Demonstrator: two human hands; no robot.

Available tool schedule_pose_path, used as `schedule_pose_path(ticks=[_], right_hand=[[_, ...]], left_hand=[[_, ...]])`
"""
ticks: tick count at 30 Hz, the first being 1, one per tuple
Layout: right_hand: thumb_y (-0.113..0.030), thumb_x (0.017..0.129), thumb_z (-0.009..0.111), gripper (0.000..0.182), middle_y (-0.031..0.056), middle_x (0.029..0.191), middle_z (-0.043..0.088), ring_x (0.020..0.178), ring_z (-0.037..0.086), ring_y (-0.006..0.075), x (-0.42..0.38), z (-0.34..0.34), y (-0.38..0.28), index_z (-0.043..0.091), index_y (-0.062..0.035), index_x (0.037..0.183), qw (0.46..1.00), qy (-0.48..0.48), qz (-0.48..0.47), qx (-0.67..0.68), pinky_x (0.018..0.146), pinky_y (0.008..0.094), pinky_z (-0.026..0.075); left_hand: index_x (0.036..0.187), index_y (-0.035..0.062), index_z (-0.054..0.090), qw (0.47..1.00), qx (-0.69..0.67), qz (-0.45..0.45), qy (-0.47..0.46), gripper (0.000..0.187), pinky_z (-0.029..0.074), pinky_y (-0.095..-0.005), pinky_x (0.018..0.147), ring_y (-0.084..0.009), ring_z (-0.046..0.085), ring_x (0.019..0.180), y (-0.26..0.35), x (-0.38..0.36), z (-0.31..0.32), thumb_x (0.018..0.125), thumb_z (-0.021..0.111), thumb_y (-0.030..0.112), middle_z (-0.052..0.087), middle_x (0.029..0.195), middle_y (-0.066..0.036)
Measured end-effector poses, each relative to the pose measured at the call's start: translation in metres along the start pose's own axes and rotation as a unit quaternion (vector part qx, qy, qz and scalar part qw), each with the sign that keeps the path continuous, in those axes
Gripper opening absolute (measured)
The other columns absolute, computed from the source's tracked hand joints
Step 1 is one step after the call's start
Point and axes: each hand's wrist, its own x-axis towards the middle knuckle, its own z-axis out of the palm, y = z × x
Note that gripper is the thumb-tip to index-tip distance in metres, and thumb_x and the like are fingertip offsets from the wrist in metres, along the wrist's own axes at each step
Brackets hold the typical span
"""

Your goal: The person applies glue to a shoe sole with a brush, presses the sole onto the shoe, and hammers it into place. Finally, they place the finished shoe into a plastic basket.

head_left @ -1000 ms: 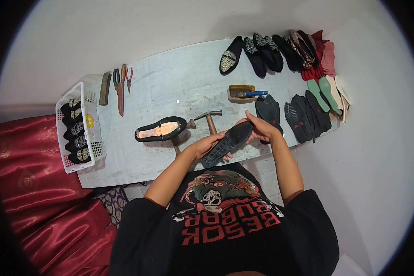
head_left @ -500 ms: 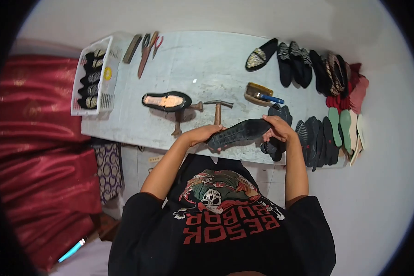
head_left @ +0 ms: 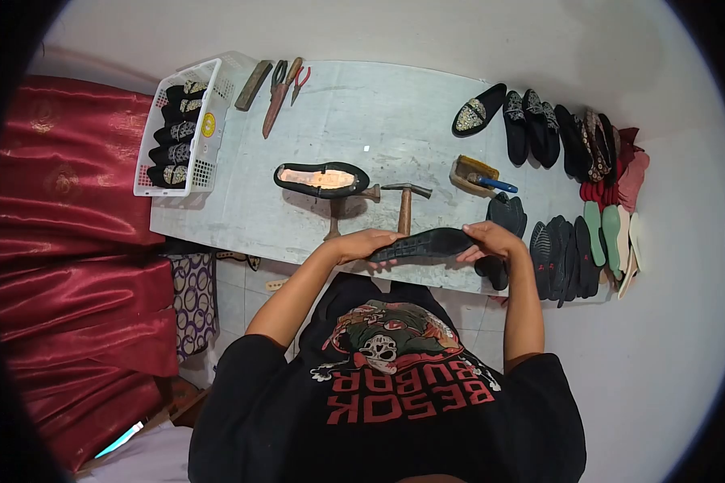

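Note:
A black shoe sole (head_left: 428, 243) with a row of small hollows in one end is held out over the table's front edge. My left hand (head_left: 366, 246) grips its left end, and my right hand (head_left: 493, 240) pinches the right end. Beyond my hands a hammer (head_left: 405, 208) lies with its head away from me. To the left, an unfinished black shoe (head_left: 321, 179) with its pale inner bottom facing up rests over a metal shoe anvil (head_left: 334, 217). A brush with a blue handle (head_left: 495, 183) lies in a yellowish container (head_left: 464, 171).
A white basket (head_left: 193, 191) of decorated black shoes stands at the left. Behind are a dark block (head_left: 254, 85), a knife (head_left: 275, 111) and red-handled pliers (head_left: 300, 84). Decorated shoes (head_left: 515, 129), black soles (head_left: 568, 258) and green insoles (head_left: 593, 233) line the right side.
The view has shifted, so the table's things appear farther right. The sole has turned from a slant to nearly level and shows less of its face. Both hands keep hold of it.

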Motion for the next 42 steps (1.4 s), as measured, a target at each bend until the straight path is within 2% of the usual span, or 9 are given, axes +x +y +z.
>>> schedule_pose_path(ticks=[5,7,9,11,13,15,22,34,42], right_hand=[[-0.030,0.100,0.069,0.047,0.0198,0.114,0.070,0.096,0.075,0.0285,-0.030,0.004,-0.041,0.059,0.0052,0.129,0.988,0.012,-0.151,0.025,0.084,0.0359,0.064],[-0.029,0.099,0.070,0.045,0.0203,0.117,0.070,0.098,0.074,0.0252,-0.040,0.023,-0.060,0.059,0.0029,0.129,0.970,0.064,-0.234,0.029,0.087,0.0341,0.062],[-0.028,0.098,0.072,0.045,0.0208,0.121,0.071,0.101,0.073,0.0219,-0.035,0.047,-0.076,0.059,0.0006,0.129,0.942,0.107,-0.317,0.035,0.090,0.0323,0.059],[-0.025,0.094,0.077,0.045,0.0224,0.124,0.069,0.106,0.071,0.0189,-0.021,0.073,-0.086,0.057,-0.0010,0.128,0.890,0.135,-0.430,0.070,0.083,0.0272,0.056],[-0.020,0.093,0.077,0.042,0.0245,0.130,0.067,0.106,0.070,0.0180,0.007,0.085,-0.076,0.056,-0.0022,0.125,0.884,0.130,-0.438,0.095,0.078,0.0233,0.051],[-0.011,0.093,0.074,0.033,0.0250,0.131,0.066,0.114,0.067,0.0246,0.037,0.113,-0.070,0.058,-0.0049,0.120,0.856,0.158,-0.480,0.108,0.103,0.0350,0.052],[0.002,0.085,0.078,0.038,0.0250,0.134,0.065,0.125,0.062,0.0256,0.087,0.216,-0.060,0.058,-0.0041,0.117,0.858,0.193,-0.468,0.087,0.107,0.0362,0.049],[0.002,0.084,0.079,0.038,0.0207,0.133,0.067,0.126,0.061,0.0240,0.111,0.234,-0.085,0.057,-0.0033,0.115,0.873,0.202,-0.442,-0.032,0.107,0.0365,0.048],[0.008,0.084,0.077,0.039,0.0225,0.135,0.065,0.127,0.061,0.0249,0.123,0.239,-0.078,0.057,-0.0029,0.115,0.866,0.214,-0.453,0.000,0.107,0.0360,0.048]], left_hand=[[0.156,0.0179,0.047,0.991,0.093,0.097,-0.007,0.052,0.051,-0.0302,0.087,-0.0141,0.059,0.096,0.049,-0.029,-0.012,0.111,0.041,0.043,0.067,0.115,-0.005],[0.154,0.0157,0.049,0.893,0.263,0.357,0.078,0.051,0.047,-0.0380,0.098,-0.0236,0.058,0.105,0.059,-0.041,-0.022,0.109,0.047,0.041,0.062,0.122,-0.012],[0.156,0.0144,0.044,0.885,0.288,0.356,0.089,0.056,0.040,-0.0432,0.107,-0.0303,0.054,0.117,0.071,-0.065,-0.039,0.105,0.057,0.035,0.058,0.127,-0.017],[0.159,0.0161,0.037,0.836,0.285,0.406,0.233,0.067,0.040,-0.0424,0.107,-0.0289,0.053,0.119,0.070,-0.082,-0.055,0.100,0.066,0.028,0.057,0.128,-0.015],[0.162,0.0146,0.029,0.834,0.279,0.412,0.237,0.085,0.039,-0.0413,0.108,-0.0282,0.055,0.118,0.056,-0.092,-0.085,0.091,0.076,0.021,0.059,0.128,-0.014],[0.163,0.0116,0.026,0.797,0.296,0.445,0.283,0.097,0.040,-0.0395,0.109,-0.0269,0.059,0.118,0.047,-0.107,-0.111,0.084,0.083,0.019,0.063,0.128,-0.013],[0.163,0.0115,0.023,0.885,0.156,0.361,0.247,0.111,0.037,-0.0404,0.116,-0.0233,0.059,0.125,0.008,-0.150,-0.178,0.073,0.088,0.005,0.066,0.129,-0.010],[0.163,0.0188,0.027,0.854,0.233,0.350,0.306,0.109,0.023,-0.0506,0.119,-0.0247,0.052,0.133,-0.036,-0.137,-0.215,0.073,0.089,0.020,0.065,0.134,-0.002],[0.161,0.0176,0.031,0.832,0.297,0.348,0.313,0.105,0.026,-0.0493,0.117,-0.0257,0.054,0.131,-0.034,-0.132,-0.228,0.073,0.089,0.019,0.065,0.133,-0.002]])
